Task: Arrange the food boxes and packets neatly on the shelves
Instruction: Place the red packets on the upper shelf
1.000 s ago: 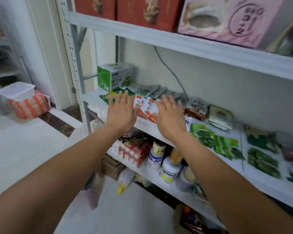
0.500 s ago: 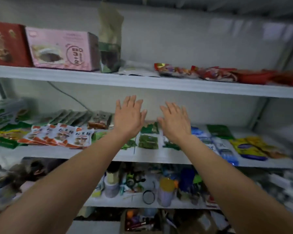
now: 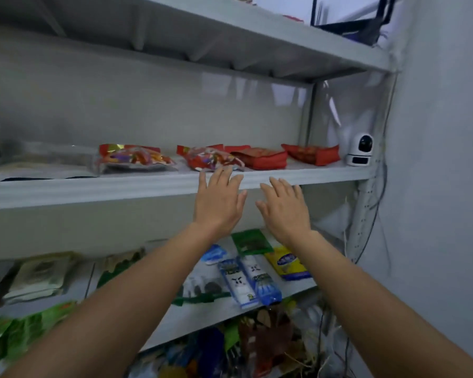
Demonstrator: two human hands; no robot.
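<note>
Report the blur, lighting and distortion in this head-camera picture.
Head view: dim, bluish light; the grey metal shelf edge runs tilted under wide-angle distortion; green packets lower left are blurred; red foil packets, left hand and right hand look sharper.

Left hand and right hand raised side by side, fingers straight

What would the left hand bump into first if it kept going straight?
Probably the red shiny packet at the front of the shelf: the left hand points at it. Depth is unclear, so the shelf edge might come first.
</note>
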